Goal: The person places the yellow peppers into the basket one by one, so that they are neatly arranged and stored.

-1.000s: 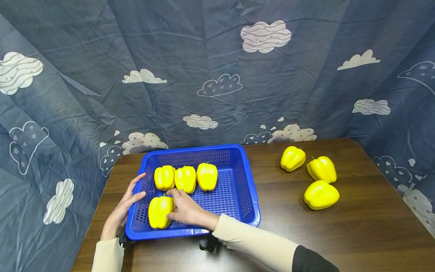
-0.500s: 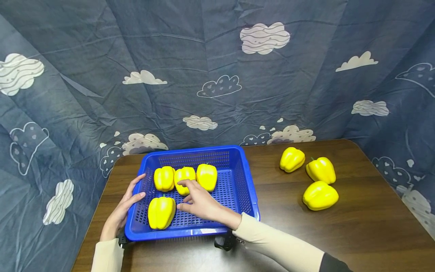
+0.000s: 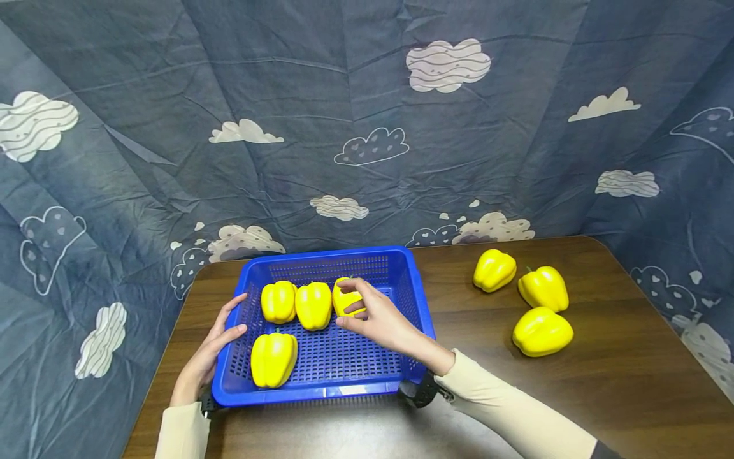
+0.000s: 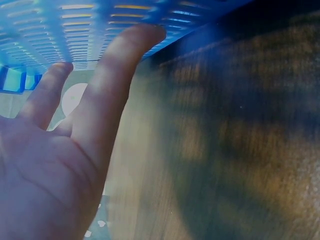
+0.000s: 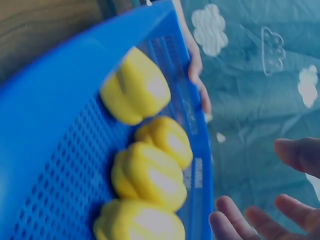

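Observation:
My left hand [image 3: 206,354] rests on the left side of a blue perforated basket [image 3: 338,354]. In the left wrist view its fingers [image 4: 107,85] lie fairly straight, with tips against the slotted wall. My right hand [image 3: 381,322] hovers over the basket, holding nothing, fingers relaxed and apart. It partly hides one yellow bell pepper [image 3: 346,301] in the back row. Beside that one stand a middle bell pepper [image 3: 313,307] and a left bell pepper [image 3: 278,303]. Another bell pepper [image 3: 273,361] sits alone in the front left corner.
On the wooden table [image 3: 470,357], right of the basket, lie three more yellow bell peppers: one at the back [image 3: 494,271], one with a green stem [image 3: 543,289] and one on its side [image 3: 542,332]. A cloud-patterned curtain [image 3: 367,95] hangs behind the table.
My right hand has let go of the front left bell pepper and moved rightward and back across the basket. The left hand and the peppers have stayed put.

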Tool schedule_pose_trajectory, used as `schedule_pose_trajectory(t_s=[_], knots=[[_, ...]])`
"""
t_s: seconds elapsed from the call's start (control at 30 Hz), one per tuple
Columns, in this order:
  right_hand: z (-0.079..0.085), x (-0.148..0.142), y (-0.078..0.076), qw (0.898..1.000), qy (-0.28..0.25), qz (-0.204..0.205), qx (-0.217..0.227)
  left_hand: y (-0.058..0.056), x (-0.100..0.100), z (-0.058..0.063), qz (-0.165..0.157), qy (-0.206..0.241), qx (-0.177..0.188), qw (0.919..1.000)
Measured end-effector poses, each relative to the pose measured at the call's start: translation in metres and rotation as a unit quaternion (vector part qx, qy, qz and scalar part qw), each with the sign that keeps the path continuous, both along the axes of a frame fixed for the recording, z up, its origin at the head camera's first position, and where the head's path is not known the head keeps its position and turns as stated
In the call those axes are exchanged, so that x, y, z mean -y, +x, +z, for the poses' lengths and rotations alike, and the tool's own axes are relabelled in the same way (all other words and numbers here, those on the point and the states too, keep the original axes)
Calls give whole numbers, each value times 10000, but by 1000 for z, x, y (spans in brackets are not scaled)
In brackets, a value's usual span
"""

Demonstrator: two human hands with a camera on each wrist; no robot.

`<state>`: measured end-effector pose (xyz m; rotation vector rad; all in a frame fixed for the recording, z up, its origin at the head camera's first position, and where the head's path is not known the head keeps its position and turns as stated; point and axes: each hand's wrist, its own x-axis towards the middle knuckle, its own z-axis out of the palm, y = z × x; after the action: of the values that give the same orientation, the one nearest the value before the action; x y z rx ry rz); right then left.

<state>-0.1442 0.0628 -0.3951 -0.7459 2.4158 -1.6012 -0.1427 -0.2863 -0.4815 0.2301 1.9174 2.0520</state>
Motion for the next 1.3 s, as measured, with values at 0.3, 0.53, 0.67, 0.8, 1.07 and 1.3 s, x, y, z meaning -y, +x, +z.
schedule_pose_trajectory(t_s=[0.3,0.53,0.67,0.8,1.07,1.3], knots=[[3,-42,-11,9985,-194,-466,-203,0,1,0,2,-45,-2,10000],[-5,-73,-18,9968,-389,-640,-270,0,1,0,4,-41,14,10000],[-12,-88,-20,9943,-659,-752,-371,0,1,0,18,-77,4,10000],[-17,-101,-22,9904,-837,-971,-508,0,0,0,38,-108,-23,9999],[-27,-121,-26,9815,-1107,-1348,-788,0,0,-1,41,-81,-41,10000],[-34,-135,-28,9751,-1170,-1644,-923,0,-1,0,54,-41,-61,10000]])
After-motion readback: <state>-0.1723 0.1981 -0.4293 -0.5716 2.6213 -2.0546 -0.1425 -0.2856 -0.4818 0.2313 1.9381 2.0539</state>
